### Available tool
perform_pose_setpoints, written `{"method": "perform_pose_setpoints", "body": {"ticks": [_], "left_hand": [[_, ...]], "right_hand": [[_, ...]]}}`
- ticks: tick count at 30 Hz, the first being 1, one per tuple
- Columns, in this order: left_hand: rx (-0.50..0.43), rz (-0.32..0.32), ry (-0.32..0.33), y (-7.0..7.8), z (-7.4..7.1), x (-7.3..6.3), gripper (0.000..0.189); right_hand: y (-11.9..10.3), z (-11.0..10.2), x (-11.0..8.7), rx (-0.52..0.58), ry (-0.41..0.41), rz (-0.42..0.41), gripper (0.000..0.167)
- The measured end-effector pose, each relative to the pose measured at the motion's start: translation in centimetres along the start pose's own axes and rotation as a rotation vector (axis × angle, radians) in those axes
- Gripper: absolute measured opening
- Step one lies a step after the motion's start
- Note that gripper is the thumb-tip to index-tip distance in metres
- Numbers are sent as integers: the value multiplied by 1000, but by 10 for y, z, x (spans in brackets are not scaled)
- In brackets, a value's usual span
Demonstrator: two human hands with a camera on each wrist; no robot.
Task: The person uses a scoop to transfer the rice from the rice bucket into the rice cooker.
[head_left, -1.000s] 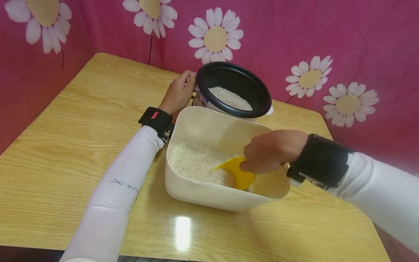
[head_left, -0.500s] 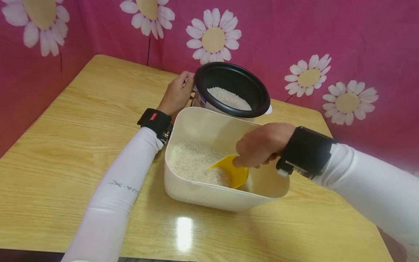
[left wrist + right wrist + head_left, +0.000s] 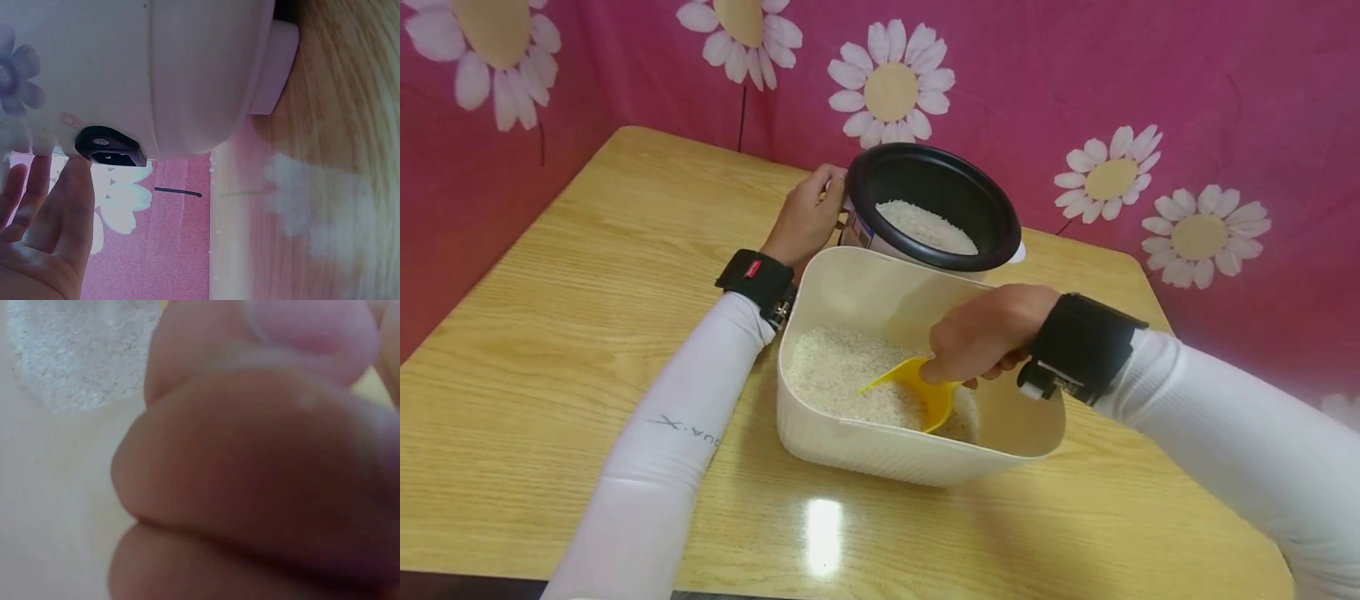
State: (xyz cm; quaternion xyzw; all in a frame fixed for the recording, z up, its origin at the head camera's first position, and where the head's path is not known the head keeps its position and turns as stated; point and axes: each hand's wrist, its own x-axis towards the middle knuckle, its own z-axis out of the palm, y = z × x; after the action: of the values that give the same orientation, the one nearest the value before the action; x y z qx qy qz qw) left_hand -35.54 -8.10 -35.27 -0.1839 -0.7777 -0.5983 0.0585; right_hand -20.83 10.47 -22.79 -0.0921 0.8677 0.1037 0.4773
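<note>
My right hand point(image 3: 981, 333) grips a yellow scoop point(image 3: 932, 400) inside a cream plastic bin point(image 3: 917, 450). The scoop's edge lies against the rice point(image 3: 850, 375) at the bottom of the bin. In the right wrist view, curled fingers point(image 3: 262, 469) fill most of the picture and hide the scoop's handle. Just behind the bin stands a white rice cooker point(image 3: 206, 62) with a black inner pot point(image 3: 947, 179), which has rice point(image 3: 925, 225) in it. My left hand point(image 3: 805, 217) touches the cooker's left side; the left wrist view shows its fingers fairly straight against the wall.
Bin and cooker share a wooden table point(image 3: 587, 292), whose front edge runs along the bottom of the head view. A pink cloth with white flowers point(image 3: 1000, 75) hangs behind. A black power socket point(image 3: 109, 147) sits in the cooker's wall near my left fingers.
My right hand has moved leftward inside the bin, taking the scoop with it through the rice. My left hand stays at the cooker.
</note>
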Motion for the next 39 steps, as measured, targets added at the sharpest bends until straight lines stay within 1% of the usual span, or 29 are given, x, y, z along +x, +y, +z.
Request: {"method": "perform_pose_setpoints", "body": {"ticks": [7, 15, 19, 27, 34, 39], "left_hand": [[-7, -1, 2, 0, 0, -1, 43], [-11, 0, -4, 2, 2, 0, 44], [-13, -5, -4, 1, 2, -1, 44], [-6, -6, 2, -1, 2, -1, 44], [-4, -2, 5, -3, 4, 1, 43], [-1, -1, 9, -2, 4, 1, 43]], "right_hand": [[-2, -3, 11, 13, -14, -38, 44], [5, -4, 20, 14, -32, -59, 47], [7, -5, 25, 19, -44, -84, 46], [10, -8, 33, -3, -77, -125, 48], [10, -7, 40, -45, -99, -189, 49], [11, -7, 42, -50, -91, -195, 49]]}}
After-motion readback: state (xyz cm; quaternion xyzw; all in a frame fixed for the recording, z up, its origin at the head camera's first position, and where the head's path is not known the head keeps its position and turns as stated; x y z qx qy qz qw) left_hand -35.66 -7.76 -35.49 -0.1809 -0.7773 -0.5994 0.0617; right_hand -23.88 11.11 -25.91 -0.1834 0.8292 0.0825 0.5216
